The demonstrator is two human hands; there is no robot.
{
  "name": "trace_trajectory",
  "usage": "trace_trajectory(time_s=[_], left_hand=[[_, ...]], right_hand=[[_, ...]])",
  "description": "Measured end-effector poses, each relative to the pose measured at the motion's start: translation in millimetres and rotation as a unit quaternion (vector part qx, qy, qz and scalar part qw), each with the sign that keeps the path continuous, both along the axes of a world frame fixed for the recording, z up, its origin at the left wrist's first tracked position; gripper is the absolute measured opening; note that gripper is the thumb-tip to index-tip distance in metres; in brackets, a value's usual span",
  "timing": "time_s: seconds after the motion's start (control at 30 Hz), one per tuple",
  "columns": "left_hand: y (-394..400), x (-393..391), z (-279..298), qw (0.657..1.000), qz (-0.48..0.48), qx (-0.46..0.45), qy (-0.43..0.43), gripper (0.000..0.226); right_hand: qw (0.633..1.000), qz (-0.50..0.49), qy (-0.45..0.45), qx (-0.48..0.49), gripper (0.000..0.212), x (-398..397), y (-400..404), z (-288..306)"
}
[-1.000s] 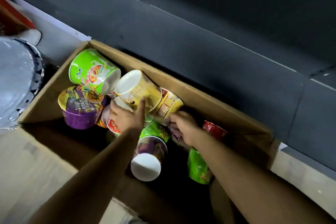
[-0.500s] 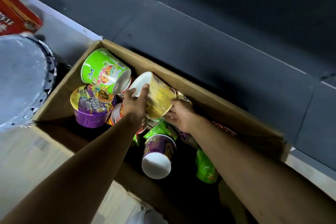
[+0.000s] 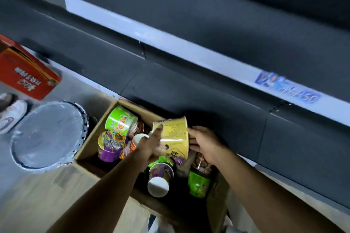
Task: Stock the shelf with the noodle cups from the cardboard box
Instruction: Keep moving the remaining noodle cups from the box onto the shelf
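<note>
Both hands on the yellow printed paper noodle cup (image 3: 173, 136), held tilted above the open brown cardboard box (image 3: 91, 138). Left hand (image 3: 151, 144) grip: thumb up the cup's side, fingers curled under it. Right hand (image 3: 203, 143) grip: fingers against the far side; can't tell how tightly they wrap.

To do it well imo: keep the cup level, carry it up to the dark shelf (image 3: 208, 47) w/ white price strip (image 3: 170, 43), set it upright, label facing out. Don't squeeze, thin wall prob dents.

Vs 0.5 s ago: cup was low among the other cups, now lifted clear above them. Green cup (image 3: 120, 120), purple cup (image 3: 110, 144) and the rest unmoved in the box. View has tipped up, more shelf showing.
</note>
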State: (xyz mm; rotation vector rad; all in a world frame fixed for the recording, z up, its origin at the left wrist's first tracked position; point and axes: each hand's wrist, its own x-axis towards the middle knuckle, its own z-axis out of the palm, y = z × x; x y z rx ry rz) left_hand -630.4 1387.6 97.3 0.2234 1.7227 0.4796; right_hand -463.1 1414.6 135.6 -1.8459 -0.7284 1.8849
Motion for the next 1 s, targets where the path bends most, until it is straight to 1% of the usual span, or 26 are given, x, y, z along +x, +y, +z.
trace_trajectory(time_s=[0.03,0.07,0.17,0.2,0.27,0.33,0.4,0.5,0.57,0.67,0.73,0.8,0.9,1.0], left_hand=[[-2,3,23,1.000,-0.001,-0.001,-0.022,0.073],[-3,4,41,0.999,-0.007,-0.004,-0.039,0.069],[-8,10,102,0.997,-0.020,-0.018,-0.071,0.063],[-8,10,119,0.996,-0.025,-0.019,-0.086,0.060],[-9,10,155,0.994,-0.036,-0.016,-0.105,0.062],[-7,7,188,0.993,-0.044,-0.015,-0.112,0.071],[-2,6,221,0.991,-0.074,-0.004,-0.112,0.077],[5,5,273,0.990,-0.095,0.051,-0.091,0.071],[8,4,305,0.985,-0.119,0.082,-0.093,0.073],[9,1,344,0.975,-0.154,0.093,-0.131,0.079],[11,1,369,0.963,-0.210,0.095,-0.142,0.080],[15,4,398,0.953,-0.244,0.111,-0.144,0.078],[23,18,439,0.936,-0.247,0.168,-0.188,0.074],[29,37,473,0.917,-0.235,0.223,-0.231,0.064]], right_hand=[[1.000,-0.002,-0.006,0.011,0.009,4,-2,20],[0.999,0.006,-0.020,0.030,0.011,9,-5,41],[0.990,0.039,-0.081,0.111,0.024,20,-12,100],[0.987,0.048,-0.087,0.125,0.027,22,-14,118],[0.984,0.061,-0.086,0.146,0.033,25,-17,157],[0.979,0.069,-0.078,0.175,0.039,25,-18,194],[0.971,0.082,-0.077,0.212,0.039,24,-17,232],[0.956,0.085,-0.049,0.275,0.042,26,-11,281],[0.947,0.091,-0.021,0.308,0.040,30,-6,312],[0.933,0.144,-0.006,0.330,0.029,44,-1,359],[0.925,0.176,-0.001,0.336,0.028,55,3,389],[0.925,0.182,-0.001,0.335,0.028,66,8,415],[0.919,0.184,-0.003,0.350,0.028,83,16,454],[0.911,0.201,-0.013,0.359,0.026,99,21,489]])
